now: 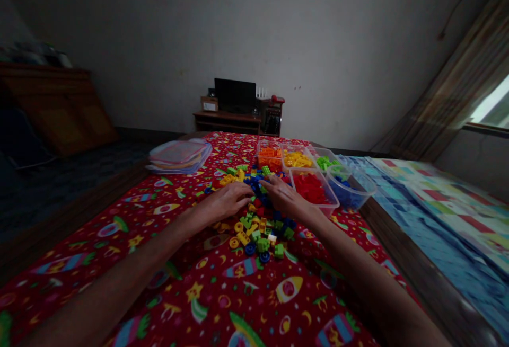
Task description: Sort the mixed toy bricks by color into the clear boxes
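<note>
A heap of small plastic building bricks (258, 220) in yellow, green, blue and red lies on a red patterned cloth (222, 294). My left hand (228, 199) rests palm down on the left side of the heap, fingers bent onto the bricks. My right hand (283, 196) lies on the right side, its fingers reaching toward the blue and red bricks in the middle. What the fingers hold, if anything, is hidden. Clear tubs stand just beyond: red bricks (312, 188), blue bricks (350, 190), orange bricks (269, 159), yellow bricks (298, 160), green bricks (328, 162).
A stack of clear lids (178, 156) lies at the far left of the cloth. A wooden edge (401, 251) runs along the right, with a blue patterned sheet (445, 214) beyond it. A low table with a dark screen (235, 95) stands at the wall.
</note>
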A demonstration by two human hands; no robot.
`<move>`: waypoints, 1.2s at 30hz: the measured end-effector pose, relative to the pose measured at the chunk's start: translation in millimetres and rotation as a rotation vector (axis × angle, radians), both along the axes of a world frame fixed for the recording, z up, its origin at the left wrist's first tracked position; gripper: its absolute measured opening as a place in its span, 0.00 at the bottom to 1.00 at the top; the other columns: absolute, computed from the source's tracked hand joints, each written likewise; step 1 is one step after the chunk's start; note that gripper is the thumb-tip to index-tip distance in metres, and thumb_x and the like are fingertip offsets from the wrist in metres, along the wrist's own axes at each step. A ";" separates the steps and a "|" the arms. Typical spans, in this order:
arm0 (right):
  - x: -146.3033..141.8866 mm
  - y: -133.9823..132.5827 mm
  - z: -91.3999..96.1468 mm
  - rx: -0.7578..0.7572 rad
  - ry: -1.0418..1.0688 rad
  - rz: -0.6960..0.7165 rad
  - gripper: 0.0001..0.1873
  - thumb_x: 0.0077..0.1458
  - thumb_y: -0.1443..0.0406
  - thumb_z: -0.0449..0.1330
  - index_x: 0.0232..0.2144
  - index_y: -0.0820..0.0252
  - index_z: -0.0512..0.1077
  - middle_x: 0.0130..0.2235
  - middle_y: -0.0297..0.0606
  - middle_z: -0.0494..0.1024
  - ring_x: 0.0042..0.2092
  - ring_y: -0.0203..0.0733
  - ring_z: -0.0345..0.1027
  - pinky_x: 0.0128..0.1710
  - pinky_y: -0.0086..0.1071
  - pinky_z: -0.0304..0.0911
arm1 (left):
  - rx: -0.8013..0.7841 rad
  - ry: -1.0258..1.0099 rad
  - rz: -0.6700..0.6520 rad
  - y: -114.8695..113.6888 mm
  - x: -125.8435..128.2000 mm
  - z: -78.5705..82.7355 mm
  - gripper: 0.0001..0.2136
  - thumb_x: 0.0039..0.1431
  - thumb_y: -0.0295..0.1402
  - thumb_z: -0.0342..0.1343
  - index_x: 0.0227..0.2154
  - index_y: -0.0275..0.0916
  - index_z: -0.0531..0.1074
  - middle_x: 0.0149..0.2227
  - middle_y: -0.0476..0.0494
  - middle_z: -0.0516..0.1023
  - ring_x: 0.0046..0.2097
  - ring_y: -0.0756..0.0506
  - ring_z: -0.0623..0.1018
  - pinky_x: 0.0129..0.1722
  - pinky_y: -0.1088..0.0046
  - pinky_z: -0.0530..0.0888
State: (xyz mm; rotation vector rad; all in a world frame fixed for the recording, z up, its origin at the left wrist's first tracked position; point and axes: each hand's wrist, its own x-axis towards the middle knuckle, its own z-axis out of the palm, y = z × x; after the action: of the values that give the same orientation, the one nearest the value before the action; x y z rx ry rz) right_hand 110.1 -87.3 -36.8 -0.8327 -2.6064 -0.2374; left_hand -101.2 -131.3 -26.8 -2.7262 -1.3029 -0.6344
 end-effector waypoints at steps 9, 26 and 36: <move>-1.0 -11.3 16.0 -0.110 -0.115 -0.027 0.20 0.52 0.75 0.49 0.46 0.62 0.69 0.32 0.42 0.76 0.32 0.38 0.67 0.31 0.28 0.55 | 0.112 0.087 0.203 -9.1 7.1 -13.9 0.14 0.63 0.37 0.47 0.31 0.35 0.75 0.37 0.38 0.72 0.44 0.41 0.71 0.46 0.62 0.70; 5.5 -10.4 11.2 -0.028 0.184 0.089 0.18 0.52 0.74 0.49 0.46 0.65 0.65 0.32 0.41 0.73 0.32 0.39 0.62 0.32 0.30 0.56 | 0.021 0.117 0.329 -12.2 21.8 -26.5 0.16 0.56 0.41 0.55 0.42 0.34 0.73 0.42 0.35 0.72 0.46 0.37 0.71 0.46 0.60 0.69; 6.7 -10.9 13.7 -0.140 0.203 0.115 0.20 0.47 0.74 0.49 0.45 0.65 0.65 0.29 0.38 0.70 0.31 0.40 0.60 0.32 0.30 0.54 | 0.025 0.033 0.329 -6.0 12.5 -31.7 0.09 0.56 0.35 0.55 0.36 0.36 0.73 0.37 0.38 0.74 0.42 0.39 0.72 0.43 0.61 0.70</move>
State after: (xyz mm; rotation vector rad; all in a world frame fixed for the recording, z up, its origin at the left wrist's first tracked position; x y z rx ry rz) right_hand 116.8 -98.2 -23.1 -0.7090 -2.4897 0.0602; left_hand -88.7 -137.3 -58.5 -2.4088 -1.6702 -0.5656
